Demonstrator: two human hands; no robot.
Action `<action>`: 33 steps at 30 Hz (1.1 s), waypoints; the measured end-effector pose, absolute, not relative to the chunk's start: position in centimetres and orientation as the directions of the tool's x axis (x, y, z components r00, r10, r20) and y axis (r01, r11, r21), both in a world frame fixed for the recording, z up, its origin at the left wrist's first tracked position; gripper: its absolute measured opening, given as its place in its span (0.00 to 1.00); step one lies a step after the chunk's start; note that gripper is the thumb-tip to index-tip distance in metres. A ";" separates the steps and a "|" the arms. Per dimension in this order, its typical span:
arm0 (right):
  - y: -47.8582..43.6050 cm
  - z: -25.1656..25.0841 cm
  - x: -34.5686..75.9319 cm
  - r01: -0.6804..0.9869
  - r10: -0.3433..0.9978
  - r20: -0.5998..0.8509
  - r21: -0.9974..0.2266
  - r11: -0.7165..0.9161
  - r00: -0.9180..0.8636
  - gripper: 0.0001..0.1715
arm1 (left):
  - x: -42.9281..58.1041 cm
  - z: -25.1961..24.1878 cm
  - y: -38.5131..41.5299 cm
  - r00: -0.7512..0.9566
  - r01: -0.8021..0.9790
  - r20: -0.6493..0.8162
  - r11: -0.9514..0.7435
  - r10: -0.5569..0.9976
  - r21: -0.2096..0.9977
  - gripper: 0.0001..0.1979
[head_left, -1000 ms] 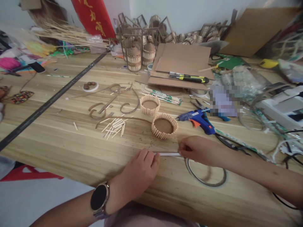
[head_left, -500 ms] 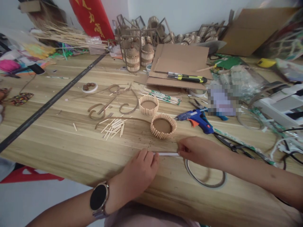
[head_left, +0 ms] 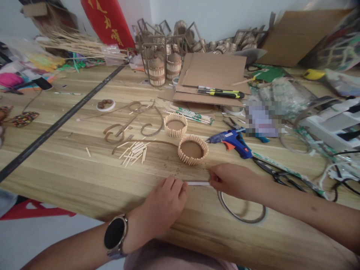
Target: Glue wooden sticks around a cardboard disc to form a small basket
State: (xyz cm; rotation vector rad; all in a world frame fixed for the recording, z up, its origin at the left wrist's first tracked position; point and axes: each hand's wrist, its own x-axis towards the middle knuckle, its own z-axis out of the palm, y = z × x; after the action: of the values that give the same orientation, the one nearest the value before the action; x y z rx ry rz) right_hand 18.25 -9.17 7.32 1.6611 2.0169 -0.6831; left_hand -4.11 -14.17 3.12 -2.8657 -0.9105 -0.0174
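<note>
Between my hands a thin white strip [head_left: 198,183] lies straight along the wooden table. My left hand [head_left: 168,198], below a wrist with a round watch, is closed on the strip's left end. Curled fingers of my right hand [head_left: 225,180] pinch its right end. A ring-shaped coil [head_left: 242,218] lies just below my right hand, partly covered by it. Beyond my hands stand two round cups walled with short sticks, a nearer one [head_left: 193,150] and a farther one [head_left: 175,126]. A blue glue gun [head_left: 234,141] lies to their right.
Loose short sticks [head_left: 135,152] and curled brown strips [head_left: 112,134] lie left of the cups. Cardboard sheets [head_left: 215,71] with cutters stand behind, beside small stick-walled lanterns [head_left: 156,71]. Black scissors [head_left: 277,174] and cables are at right. A dark metal strip [head_left: 70,112] crosses the left side.
The whole view has shifted very slightly. Both hands keep the same hold on the white strip, and nothing else has visibly moved.
</note>
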 end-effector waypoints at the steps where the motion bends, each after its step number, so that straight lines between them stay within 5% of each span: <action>1: -9.2 7.4 18.2 0.982 0.766 -0.615 -0.099 0.159 -0.186 0.10 | -4.1 3.3 -14.1 0.813 0.581 0.052 -0.805 0.579 -0.122 0.15; 11: -9.1 8.1 17.5 0.980 0.750 -0.631 -0.133 0.146 -0.198 0.11 | -0.6 5.6 -12.9 0.939 0.344 0.011 -0.936 0.344 -0.070 0.07; 20: -8.6 7.7 18.4 0.956 0.715 -0.644 -0.264 0.125 -0.272 0.14 | 0.0 4.5 -11.6 0.936 0.351 0.052 -0.934 0.347 -0.072 0.07; 27: -8.3 7.7 20.6 0.888 0.641 -0.732 -0.428 -0.166 -0.233 0.13 | -0.2 3.9 -11.0 0.936 0.341 0.093 -0.940 0.339 -0.008 0.07; 33: -9.1 8.4 22.6 0.868 0.664 -0.713 -0.457 -0.195 -0.226 0.11 | -0.2 3.6 -11.1 0.942 0.326 0.112 -0.943 0.317 -0.065 0.10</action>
State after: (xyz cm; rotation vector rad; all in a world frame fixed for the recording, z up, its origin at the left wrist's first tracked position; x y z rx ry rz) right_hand 22.56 -9.09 8.43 1.8025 1.8392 -1.3878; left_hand -0.19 -11.11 3.64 -3.0142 -0.4998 -0.1526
